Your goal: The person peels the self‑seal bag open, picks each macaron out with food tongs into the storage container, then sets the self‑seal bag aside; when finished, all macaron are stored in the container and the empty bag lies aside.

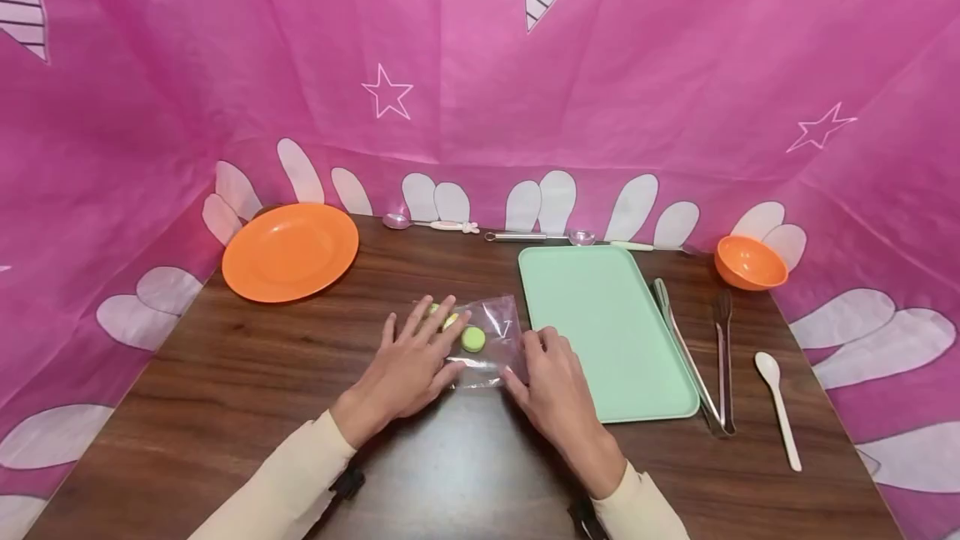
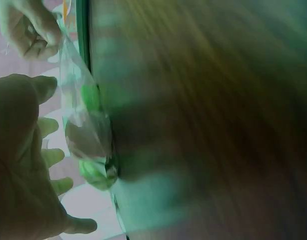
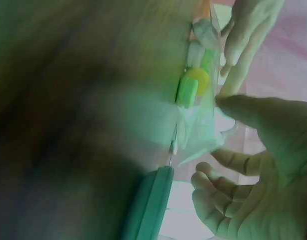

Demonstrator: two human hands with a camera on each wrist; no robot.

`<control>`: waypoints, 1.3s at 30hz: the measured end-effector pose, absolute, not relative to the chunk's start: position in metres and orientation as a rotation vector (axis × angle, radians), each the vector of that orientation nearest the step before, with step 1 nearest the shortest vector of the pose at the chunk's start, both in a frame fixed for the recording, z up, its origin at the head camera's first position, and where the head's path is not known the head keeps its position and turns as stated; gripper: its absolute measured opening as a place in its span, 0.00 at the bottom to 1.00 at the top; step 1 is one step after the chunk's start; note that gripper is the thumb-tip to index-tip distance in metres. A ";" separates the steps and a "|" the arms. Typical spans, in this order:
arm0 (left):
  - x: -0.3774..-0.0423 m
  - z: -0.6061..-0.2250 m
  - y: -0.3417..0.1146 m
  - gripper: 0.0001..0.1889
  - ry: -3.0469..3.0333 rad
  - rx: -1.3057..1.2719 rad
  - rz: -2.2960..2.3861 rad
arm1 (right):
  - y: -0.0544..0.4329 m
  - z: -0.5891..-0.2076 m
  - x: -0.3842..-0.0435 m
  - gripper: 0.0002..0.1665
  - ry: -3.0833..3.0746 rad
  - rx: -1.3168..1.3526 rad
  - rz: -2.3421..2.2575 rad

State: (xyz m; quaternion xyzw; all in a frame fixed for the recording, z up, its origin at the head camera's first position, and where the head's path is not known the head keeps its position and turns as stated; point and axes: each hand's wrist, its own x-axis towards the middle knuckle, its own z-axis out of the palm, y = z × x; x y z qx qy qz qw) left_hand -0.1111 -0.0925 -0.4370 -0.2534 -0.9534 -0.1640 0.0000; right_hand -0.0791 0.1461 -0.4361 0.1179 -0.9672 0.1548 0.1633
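Observation:
A clear plastic bag [image 1: 491, 315] lies near the middle of the wooden table. Inside it are several small round pieces, including a light green macaron [image 1: 473, 339] and a yellow piece [image 3: 197, 80]. My left hand [image 1: 408, 361] is spread over the bag's left part, fingers straight, partly hiding the contents. At the bag's right end, my right hand [image 1: 555, 382] has curled fingers and holds the edge between thumb and fingers. That end stands raised off the table in the left wrist view, where green pieces [image 2: 96, 172] show through the plastic.
A mint green tray [image 1: 607, 332] lies right of the bag. Farther right are metal tongs [image 1: 723, 365], a white spoon [image 1: 780, 415] and an orange bowl [image 1: 750, 262]. An orange plate [image 1: 291, 252] sits back left. Slim utensils, including a scoop [image 1: 581, 237], line the pink backdrop.

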 end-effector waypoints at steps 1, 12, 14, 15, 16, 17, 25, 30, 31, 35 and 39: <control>-0.111 -0.438 -0.090 0.35 -3.010 -0.814 -0.521 | 0.144 -0.436 -0.080 0.23 -2.753 0.337 0.418; -0.116 -0.440 -0.085 0.35 -3.029 -0.872 -0.458 | 0.144 -0.432 -0.087 0.07 -2.802 0.209 0.537; -0.117 -0.440 -0.085 0.36 -3.049 -0.873 -0.442 | 0.147 -0.431 -0.088 0.06 -2.833 0.158 0.578; -0.117 -0.440 -0.085 0.36 -3.059 -0.871 -0.441 | 0.150 -0.431 -0.089 0.06 -2.851 0.130 0.594; -0.117 -0.440 -0.085 0.36 -3.067 -0.869 -0.447 | 0.152 -0.431 -0.090 0.06 -2.871 0.102 0.611; -0.118 -0.440 -0.086 0.36 -3.075 -0.867 -0.447 | 0.155 -0.431 -0.090 0.06 -2.894 0.073 0.627; -0.119 -0.441 -0.086 0.38 -3.116 -0.871 -0.442 | 0.171 -0.435 -0.092 0.05 -2.991 0.012 0.788; -0.119 -0.442 -0.084 0.39 -3.100 -0.896 -0.415 | 0.164 -0.429 -0.099 0.10 -2.922 0.086 0.768; -0.118 -0.442 -0.085 0.39 -3.102 -0.889 -0.412 | 0.160 -0.427 -0.102 0.11 -2.918 0.101 0.742; -0.115 -0.442 -0.090 0.40 -3.119 -0.847 -0.405 | 0.143 -0.423 -0.117 0.12 -2.950 0.154 0.603; -0.116 -0.441 -0.086 0.40 -3.105 -0.875 -0.407 | 0.138 -0.422 -0.128 0.07 -2.971 0.162 0.473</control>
